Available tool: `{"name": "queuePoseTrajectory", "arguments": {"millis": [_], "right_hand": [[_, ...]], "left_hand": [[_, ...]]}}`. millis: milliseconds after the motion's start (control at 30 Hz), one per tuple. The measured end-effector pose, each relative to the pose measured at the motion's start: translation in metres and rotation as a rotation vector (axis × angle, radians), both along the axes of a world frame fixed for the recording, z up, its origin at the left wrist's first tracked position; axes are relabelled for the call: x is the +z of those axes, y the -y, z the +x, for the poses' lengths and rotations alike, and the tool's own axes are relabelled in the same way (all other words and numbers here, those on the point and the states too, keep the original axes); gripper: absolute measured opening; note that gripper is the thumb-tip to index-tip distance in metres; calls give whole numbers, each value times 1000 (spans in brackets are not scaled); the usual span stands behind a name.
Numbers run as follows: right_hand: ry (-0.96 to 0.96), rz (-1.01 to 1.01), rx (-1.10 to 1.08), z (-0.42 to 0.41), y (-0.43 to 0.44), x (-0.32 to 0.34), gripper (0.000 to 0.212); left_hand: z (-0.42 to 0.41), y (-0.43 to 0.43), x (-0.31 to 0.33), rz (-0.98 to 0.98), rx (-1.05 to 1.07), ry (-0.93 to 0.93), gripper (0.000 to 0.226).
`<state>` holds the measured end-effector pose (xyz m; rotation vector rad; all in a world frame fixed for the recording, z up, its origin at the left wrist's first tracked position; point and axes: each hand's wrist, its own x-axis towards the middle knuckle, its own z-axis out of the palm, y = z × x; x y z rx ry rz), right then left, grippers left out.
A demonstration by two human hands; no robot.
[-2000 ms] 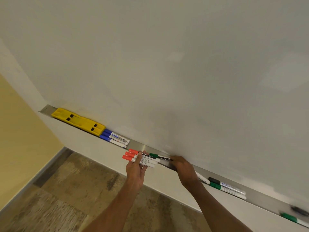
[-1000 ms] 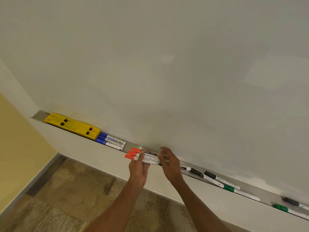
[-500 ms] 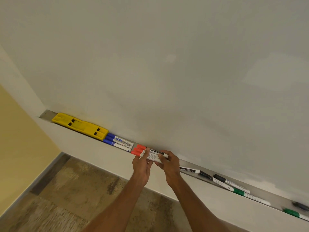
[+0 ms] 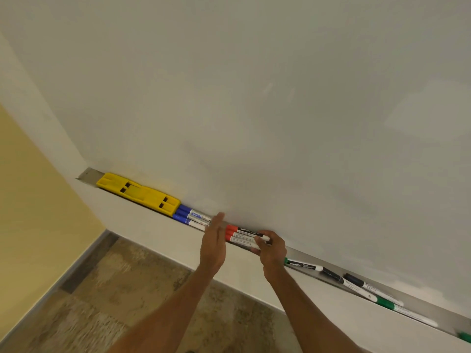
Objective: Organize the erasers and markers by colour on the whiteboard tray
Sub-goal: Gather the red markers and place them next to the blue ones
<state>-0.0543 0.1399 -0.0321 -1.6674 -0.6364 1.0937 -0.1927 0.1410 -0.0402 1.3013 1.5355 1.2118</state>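
Three red-capped markers [image 4: 242,234] lie side by side on the metal whiteboard tray [image 4: 88,174]. My right hand [image 4: 271,247] pinches their white tail ends. My left hand [image 4: 214,240] is held flat with straight fingers, just left of the red caps, between them and three blue markers [image 4: 191,216]. Two yellow erasers [image 4: 137,193] lie end to end at the tray's left end. To the right lie a green-capped marker [image 4: 302,264], two black-capped markers [image 4: 354,280] and another green marker [image 4: 397,308].
The whiteboard [image 4: 254,98] fills the upper view. A yellow wall [image 4: 30,200] stands at the left and a brown patterned floor [image 4: 127,289] lies below. One more green marker [image 4: 463,336] shows at the tray's far right edge.
The red markers have gone from my left hand's grip down onto the tray beside the blue ones. My left hand has let go and flattened; my right hand now pinches their tails.
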Motion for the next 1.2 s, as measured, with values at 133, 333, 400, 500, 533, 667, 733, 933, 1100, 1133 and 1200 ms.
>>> {"name": "queuePoseTrajectory", "arguments": {"millis": [133,333,400,500,533,667,733,933,1100,1133,1200], "right_hand": [[82,-24,0,-6,-3,-1,12],[267,-100,79,-14,-4,-2,17],[349,-131,115,-16,-3,1,20],[387,-175,159,-20,-3,8,26],[389,-192,161,-23,-4,10,28],[447,-262,167,-33,-6,10,31],[488,-273,182,-35,-7,10,30],[631,-300,250,-31,-4,7,30],[632,-282,240,-28,-4,5,28],[625,-281,242,-28,-5,5,28],[618,-275,242,-26,-5,4,27]], "left_hand": [[-3,-4,-20,62,-398,-751,58],[4,-1,-25,-4,-471,-925,56],[6,-1,-23,-35,-468,-904,57],[8,-1,-20,-58,-465,-891,58],[8,-1,-20,-66,-461,-885,58],[5,0,-19,-75,-460,-871,59],[4,0,-19,-63,-460,-869,59],[4,1,-25,-96,-448,-907,59],[5,3,-23,-82,-420,-951,58],[6,3,-23,-74,-412,-958,58],[6,4,-23,-62,-405,-967,58]]}}
